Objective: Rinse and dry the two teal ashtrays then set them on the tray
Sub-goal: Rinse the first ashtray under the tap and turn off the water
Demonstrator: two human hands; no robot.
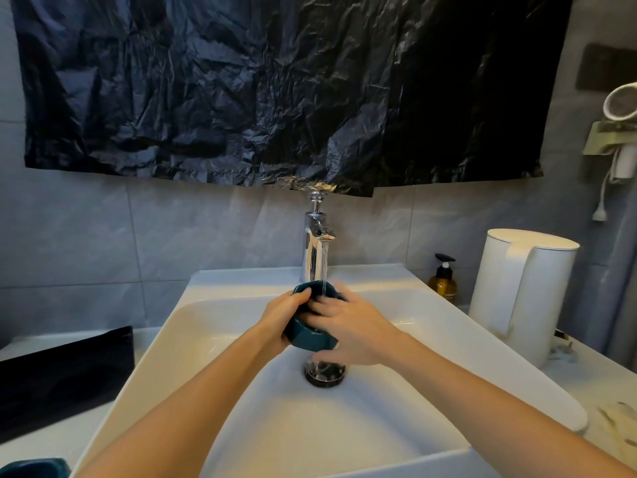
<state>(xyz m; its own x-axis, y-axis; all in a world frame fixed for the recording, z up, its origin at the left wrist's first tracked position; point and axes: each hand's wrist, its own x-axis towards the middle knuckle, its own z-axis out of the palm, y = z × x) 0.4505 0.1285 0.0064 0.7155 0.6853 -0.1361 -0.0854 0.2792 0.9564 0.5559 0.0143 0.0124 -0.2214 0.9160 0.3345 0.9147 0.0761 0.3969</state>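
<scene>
ashtray (pixel 306 334) sits directly under the tap (pixel 315 243), tipped toward the viewer, with the thin water stream (pixel 324 270) falling into its bowl. it is held above the drain (pixel 324 372), clear of the sink (pixel 213 339) floor.

left hand (pixel 279 317): fingers curled over the rim on the side left of the tap, thumb on the outer wall. this is the real grip. right hand (pixel 348 326): fingers spread and fairly straight across the front wall and into the bowl, blurred. it looks to be rubbing, not wrapping, though i can't be sure of the thumb's hold underneath.

second ashtray (pixel 32 468) is far left of the tap and much nearer the viewer, only its top edge in view. black tray (pixel 62 370) is left of the tap on the counter. kettle (pixel 524 294) and soap bottle (pixel 443 281) are right of the tap.

risks, as i judge them:
- glazed, wet ashtray carried by one hand's grip. a hard rub from the right hand could push it out of the left fingers, and a drop onto the hard sink could chip either.
- the tilt may send water off the rim toward the viewer or onto the counter.
- carrying it left of the tap while dripping would wet the tray before any drying is done.
- the second ashtray looks close to the counter edge, so an elbow could knock it.
</scene>
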